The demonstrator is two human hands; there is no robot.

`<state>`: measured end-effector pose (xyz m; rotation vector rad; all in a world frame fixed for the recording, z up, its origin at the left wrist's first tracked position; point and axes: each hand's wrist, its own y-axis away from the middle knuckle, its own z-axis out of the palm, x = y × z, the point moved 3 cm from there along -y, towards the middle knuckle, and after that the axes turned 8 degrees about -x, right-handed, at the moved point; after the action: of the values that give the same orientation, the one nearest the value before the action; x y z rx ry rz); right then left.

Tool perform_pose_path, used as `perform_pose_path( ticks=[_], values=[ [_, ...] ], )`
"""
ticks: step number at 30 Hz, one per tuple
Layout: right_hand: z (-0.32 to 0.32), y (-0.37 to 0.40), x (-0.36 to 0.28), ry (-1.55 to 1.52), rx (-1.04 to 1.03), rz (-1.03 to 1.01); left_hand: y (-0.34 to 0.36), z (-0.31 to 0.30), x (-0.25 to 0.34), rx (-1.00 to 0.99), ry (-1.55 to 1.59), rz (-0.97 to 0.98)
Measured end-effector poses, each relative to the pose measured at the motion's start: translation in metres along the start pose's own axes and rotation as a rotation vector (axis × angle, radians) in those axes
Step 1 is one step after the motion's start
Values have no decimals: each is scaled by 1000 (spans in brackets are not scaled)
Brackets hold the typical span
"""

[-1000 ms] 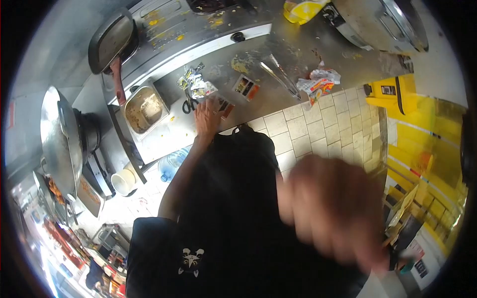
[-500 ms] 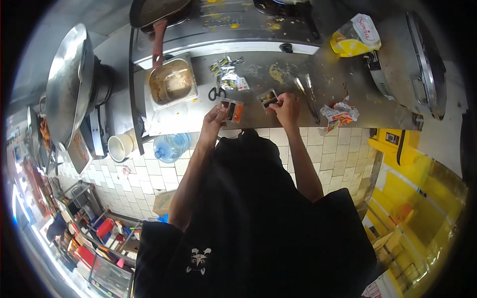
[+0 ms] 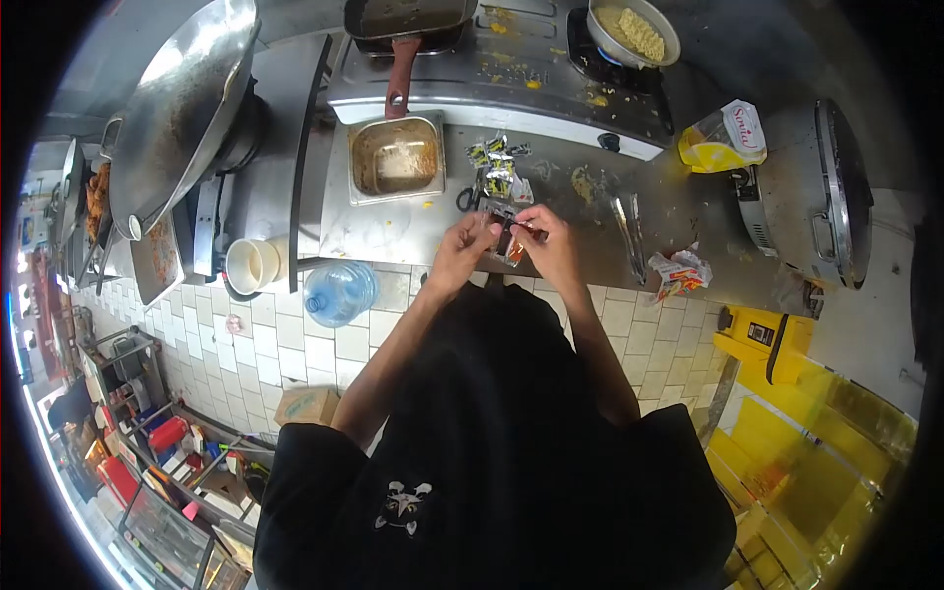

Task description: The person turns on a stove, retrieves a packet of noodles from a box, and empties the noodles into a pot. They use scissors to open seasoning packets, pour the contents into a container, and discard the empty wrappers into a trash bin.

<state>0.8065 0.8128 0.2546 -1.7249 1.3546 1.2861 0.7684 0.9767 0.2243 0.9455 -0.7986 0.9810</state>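
Observation:
My left hand (image 3: 460, 254) is closed on a small seasoning packet (image 3: 503, 236), dark with an orange part, above the front edge of the steel counter. Close to its right, my right hand (image 3: 551, 248) pinches at the same packet's top; what else its fingertips hold is too small to tell. Scissors (image 3: 467, 200) lie just behind my left hand, partly hidden. Black and yellow sachets (image 3: 500, 177) are piled behind both hands. To the right lie metal tongs (image 3: 629, 236) and a crumpled white and red wrapper (image 3: 680, 271).
Behind the counter, a pan of noodles (image 3: 634, 37) sits on a lit burner, beside a red-handled pan (image 3: 401, 74). A steel tray (image 3: 396, 157) stands left, a yellow bag (image 3: 723, 143) and large cooker (image 3: 796, 187) right. A wok (image 3: 182, 108) is far left.
My hands have come together at one packet; before, each held a separate item. The view has shifted, bringing the noodle pan fully into sight.

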Motion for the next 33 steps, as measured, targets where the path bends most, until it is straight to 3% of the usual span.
perform_pose_path(
  ticks=[9, 11, 13, 16, 23, 26, 27, 29, 31, 33],
  values=[
    [17, 5, -13, -8, 235, -43, 2, -2, 14, -2, -70, 85],
    [21, 7, -20, 12, 375, -32, 4, 0, 22, -20, -100, 119],
    [24, 7, -20, -146, 350, 22, 5, 1, 28, -24, -136, 160],
    [32, 7, -5, -543, 110, 122, 8, -5, 29, 47, -418, 132],
    [34, 9, -11, -403, 176, 32, 16, 8, 60, 74, -513, 197],
    [-11, 15, -58, -432, 357, -129, 23, 18, 81, 72, -374, 325],
    [-45, 20, -81, -489, 495, -110, 25, 13, 88, 70, -381, 338],
    [-117, 34, -97, -740, 804, -359, 31, 4, 101, 77, -390, 363],
    [-112, 60, -74, -612, 783, -287, 35, -5, 103, 102, -370, 303],
    [-96, 90, -90, -461, 623, -272, 33, -11, 98, 108, -360, 301]
  ],
)
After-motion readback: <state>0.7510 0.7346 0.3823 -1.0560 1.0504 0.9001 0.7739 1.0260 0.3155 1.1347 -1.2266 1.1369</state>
